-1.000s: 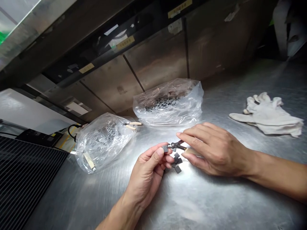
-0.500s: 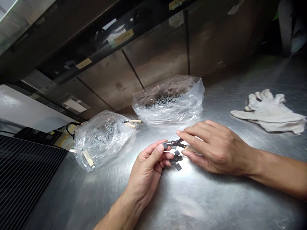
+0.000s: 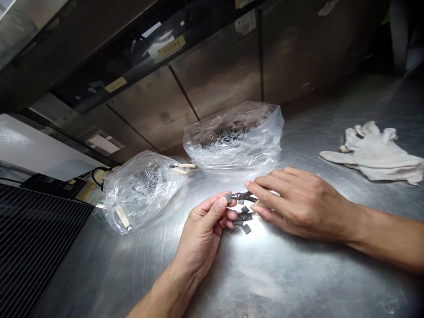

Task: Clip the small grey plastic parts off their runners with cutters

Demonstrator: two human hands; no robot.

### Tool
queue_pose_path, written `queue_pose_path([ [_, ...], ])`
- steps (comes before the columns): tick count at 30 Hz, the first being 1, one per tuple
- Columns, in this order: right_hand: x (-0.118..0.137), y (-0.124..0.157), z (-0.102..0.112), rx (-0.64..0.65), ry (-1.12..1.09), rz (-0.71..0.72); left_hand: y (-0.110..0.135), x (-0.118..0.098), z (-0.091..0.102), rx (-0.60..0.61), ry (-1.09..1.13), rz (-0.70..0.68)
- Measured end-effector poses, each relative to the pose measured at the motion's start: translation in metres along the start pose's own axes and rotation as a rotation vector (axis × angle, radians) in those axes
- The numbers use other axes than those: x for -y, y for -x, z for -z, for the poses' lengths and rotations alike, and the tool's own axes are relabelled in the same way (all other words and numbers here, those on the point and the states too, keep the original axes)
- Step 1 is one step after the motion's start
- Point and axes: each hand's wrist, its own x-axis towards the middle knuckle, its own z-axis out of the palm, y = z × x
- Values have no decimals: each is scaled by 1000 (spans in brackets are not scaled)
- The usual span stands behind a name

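Note:
My left hand (image 3: 203, 225) pinches a small grey ridged square piece (image 3: 228, 198) between thumb and forefinger. The jaws of a pair of pliers (image 3: 243, 196) meet that piece at its right side; whether they grip it or only touch it is too small to tell. Around the pliers' handles, which are mostly hidden, my right hand (image 3: 298, 203) is closed. Below the pliers, several dark grey square pieces (image 3: 244, 216) lie in a loose heap on the metal table (image 3: 265, 278).
An open clear plastic bag (image 3: 233, 143) of grey pieces stands at the back. Left of it lies another clear bag (image 3: 142, 190), with a cream-handled tool (image 3: 183, 168) at its edge and a cream-coloured object (image 3: 122, 217). White gloves (image 3: 374, 154) lie at right. Metal panels (image 3: 215, 84) rise behind.
The pliers' handles look slightly closer together in my right hand. Both hands stay in nearly the same place, and the whole view has shifted a little.

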Motion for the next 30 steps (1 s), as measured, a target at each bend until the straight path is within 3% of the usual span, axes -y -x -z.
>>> queue_pose_path([
  [23, 1, -1, 3, 42, 22, 19, 1, 0, 3, 17, -56, -33],
  [30, 0, 0, 0, 33, -31, 11, 0, 1, 1, 24, 25, 15],
])
